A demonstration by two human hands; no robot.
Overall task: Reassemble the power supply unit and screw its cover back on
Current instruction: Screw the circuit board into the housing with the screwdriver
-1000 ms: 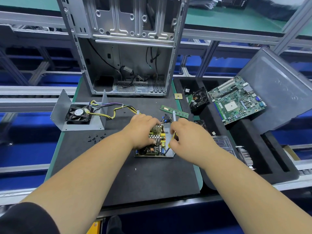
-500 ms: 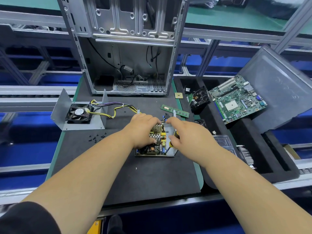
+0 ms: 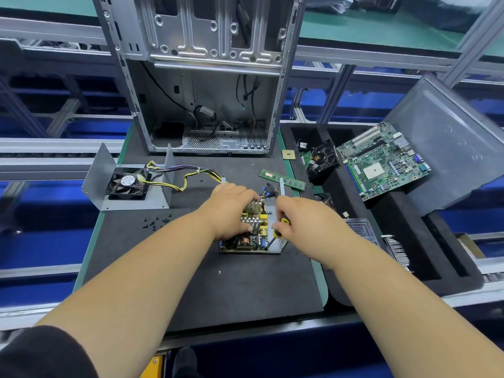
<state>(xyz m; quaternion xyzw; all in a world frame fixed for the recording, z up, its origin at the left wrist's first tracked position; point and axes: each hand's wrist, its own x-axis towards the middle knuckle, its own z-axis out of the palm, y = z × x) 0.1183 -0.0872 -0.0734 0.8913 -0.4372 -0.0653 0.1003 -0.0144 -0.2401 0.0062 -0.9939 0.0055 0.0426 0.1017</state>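
A: Where's the green power-supply circuit board with its silver heatsinks (image 3: 252,227)?

B: Mid-worktop, on the black foam mat (image 3: 218,282), seated in its grey metal base tray (image 3: 281,245).

A: Hands?

B: Left hand (image 3: 231,211) curls over the board's left side, fingers gripping the heatsinks. Right hand (image 3: 302,222) grasps a yellow-and-black-handled screwdriver (image 3: 276,231), shaft angled down to the board's near right corner.

A: Cover?

B: Grey folded metal cover with a black fan (image 3: 128,184) sits near the mat's left edge, yellow and purple wires (image 3: 188,174) running to the board. Small black screws (image 3: 155,223) lie scattered just in front of it.

A: Behind?

B: Open silver computer case (image 3: 207,77), far edge.
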